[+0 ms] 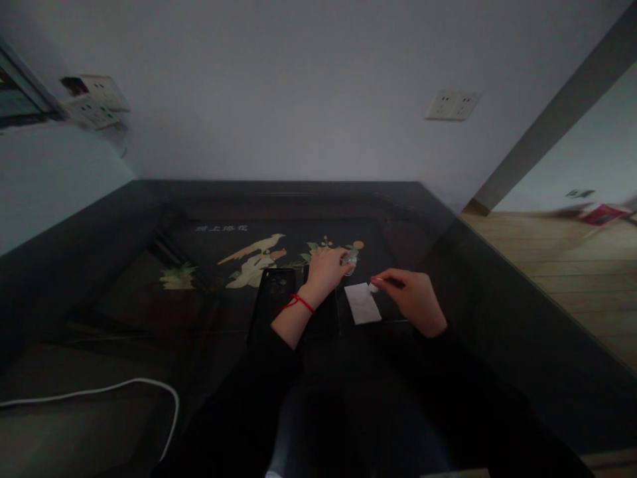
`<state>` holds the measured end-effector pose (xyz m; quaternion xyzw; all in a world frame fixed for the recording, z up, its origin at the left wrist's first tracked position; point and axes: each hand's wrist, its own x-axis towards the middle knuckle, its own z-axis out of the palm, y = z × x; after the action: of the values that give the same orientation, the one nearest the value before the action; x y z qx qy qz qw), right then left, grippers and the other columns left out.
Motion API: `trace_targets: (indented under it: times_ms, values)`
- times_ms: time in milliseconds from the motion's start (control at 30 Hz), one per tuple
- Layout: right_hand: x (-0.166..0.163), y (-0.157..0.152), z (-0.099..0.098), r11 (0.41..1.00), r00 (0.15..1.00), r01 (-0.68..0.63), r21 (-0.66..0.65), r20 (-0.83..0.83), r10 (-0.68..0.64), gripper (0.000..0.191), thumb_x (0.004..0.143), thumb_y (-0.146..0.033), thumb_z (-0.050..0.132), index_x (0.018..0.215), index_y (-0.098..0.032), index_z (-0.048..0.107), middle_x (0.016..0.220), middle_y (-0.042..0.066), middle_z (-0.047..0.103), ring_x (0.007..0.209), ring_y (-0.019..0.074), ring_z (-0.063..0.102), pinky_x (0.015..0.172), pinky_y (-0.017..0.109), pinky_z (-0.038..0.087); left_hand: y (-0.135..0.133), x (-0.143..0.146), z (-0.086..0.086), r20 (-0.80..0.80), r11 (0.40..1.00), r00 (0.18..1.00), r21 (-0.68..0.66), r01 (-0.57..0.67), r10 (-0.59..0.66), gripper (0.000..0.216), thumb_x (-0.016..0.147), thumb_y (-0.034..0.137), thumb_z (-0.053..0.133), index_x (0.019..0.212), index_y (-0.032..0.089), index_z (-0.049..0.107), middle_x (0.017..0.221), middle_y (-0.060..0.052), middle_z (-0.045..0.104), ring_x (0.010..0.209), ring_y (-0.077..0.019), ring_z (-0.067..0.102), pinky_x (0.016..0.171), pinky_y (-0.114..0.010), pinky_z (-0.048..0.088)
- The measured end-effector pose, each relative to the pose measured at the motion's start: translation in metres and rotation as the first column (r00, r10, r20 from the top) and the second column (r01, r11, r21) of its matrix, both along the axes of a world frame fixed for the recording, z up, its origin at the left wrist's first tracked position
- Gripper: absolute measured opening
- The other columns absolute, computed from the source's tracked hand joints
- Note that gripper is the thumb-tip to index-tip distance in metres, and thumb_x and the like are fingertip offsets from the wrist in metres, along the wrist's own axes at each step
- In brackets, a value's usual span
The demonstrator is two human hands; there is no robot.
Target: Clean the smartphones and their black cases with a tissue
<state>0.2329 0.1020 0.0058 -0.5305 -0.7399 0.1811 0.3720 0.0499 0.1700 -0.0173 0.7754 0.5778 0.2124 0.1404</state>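
My left hand (324,269), with a red string on its wrist, has its fingers closed around a small clear object (350,263), perhaps a little bottle; its kind is hard to make out. To the right, the thumb and fingers of my right hand (415,297) pinch a small white piece (373,287), too small to name surely. That piece is at the upper right corner of a white folded sheet (363,305), like paper or tissue, lying on the table. Left of my left wrist lies a black phone case (271,292). A dark flat object (323,317) lies partly under my left forearm.
The dark glossy table (448,265) carries a bird-and-flower picture (253,262) and reflects its surroundings. A white cable (134,380) curves across the lower left. The wall behind holds sockets (452,105); a power strip (92,109) is at upper left. Wooden floor (537,272) shows at right.
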Motion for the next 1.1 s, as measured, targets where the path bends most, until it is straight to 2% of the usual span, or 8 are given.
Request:
trace_targets:
  times_ms: [133,267,367,600,767,1000,1100]
  values:
    - [0.000,0.010,0.020,0.996,0.997,0.059,0.068,-0.050,-0.056,0.018,0.080,-0.033,0.061,0.076,-0.020,0.072,0.075,0.003,0.075,0.067,0.0183,0.070,0.063,0.028,0.052,-0.001,0.001,0.001,-0.007,1.000,1.000,0.006,0.000,0.000,0.030,0.083,0.038,0.063,0.106,0.021,0.069,0.098,-0.007,0.072,0.092,-0.0218,0.065,0.087,-0.035,0.047]
    - [-0.007,0.034,0.048,0.975,0.987,0.140,0.174,-0.104,-0.123,0.023,0.081,-0.037,0.061,0.085,-0.017,0.073,0.082,0.005,0.075,0.072,0.0196,0.070,0.068,0.030,0.053,0.000,0.001,-0.001,-0.013,1.000,1.000,0.011,-0.003,0.003,0.031,0.083,0.039,0.063,0.107,0.022,0.069,0.098,-0.007,0.072,0.094,-0.0221,0.065,0.087,-0.035,0.046]
    - [-0.019,0.051,0.058,0.955,0.984,0.169,0.244,-0.101,-0.148,0.024,0.082,-0.037,0.060,0.087,-0.016,0.073,0.083,0.007,0.075,0.075,0.0202,0.070,0.070,0.031,0.052,0.000,0.001,-0.004,-0.018,1.000,1.000,0.015,-0.015,0.016,0.031,0.082,0.039,0.064,0.107,0.022,0.069,0.100,-0.007,0.072,0.095,-0.0219,0.064,0.089,-0.036,0.046]
    - [-0.033,0.066,0.052,0.977,0.995,0.074,0.200,0.047,-0.085,0.013,0.079,-0.028,0.063,0.078,-0.019,0.073,0.075,0.005,0.074,0.069,0.0190,0.069,0.066,0.029,0.049,-0.001,0.002,-0.005,-0.030,1.000,0.999,0.025,-0.010,0.011,0.029,0.081,0.038,0.064,0.106,0.022,0.069,0.095,-0.006,0.073,0.093,-0.0220,0.065,0.087,-0.036,0.047]
    - [-0.034,0.071,0.046,0.992,0.987,0.055,0.110,0.146,-0.071,0.011,0.080,-0.023,0.064,0.083,-0.018,0.073,0.078,0.005,0.075,0.072,0.0185,0.069,0.067,0.028,0.049,-0.001,0.002,-0.003,-0.029,1.000,1.000,0.008,-0.008,0.008,0.030,0.082,0.039,0.064,0.107,0.022,0.068,0.097,-0.006,0.073,0.095,-0.0228,0.065,0.088,-0.037,0.046]
    - [-0.040,0.079,0.025,1.000,0.945,0.021,0.014,0.325,-0.024,0.018,0.080,-0.019,0.065,0.096,-0.019,0.074,0.088,0.007,0.076,0.080,0.0195,0.070,0.074,0.029,0.049,-0.002,0.001,0.000,-0.032,1.000,0.999,-0.013,-0.009,0.009,0.032,0.083,0.039,0.063,0.109,0.022,0.067,0.099,-0.006,0.073,0.095,-0.0223,0.065,0.086,-0.034,0.047]
    - [-0.041,0.078,0.022,1.000,0.913,0.023,0.005,0.407,-0.023,0.014,0.083,-0.022,0.063,0.092,-0.021,0.074,0.086,0.005,0.075,0.080,0.0195,0.069,0.072,0.029,0.048,-0.003,0.001,0.002,-0.033,1.000,0.999,-0.013,-0.009,0.009,0.035,0.083,0.039,0.063,0.113,0.022,0.066,0.100,-0.006,0.072,0.096,-0.0227,0.065,0.086,-0.035,0.047]
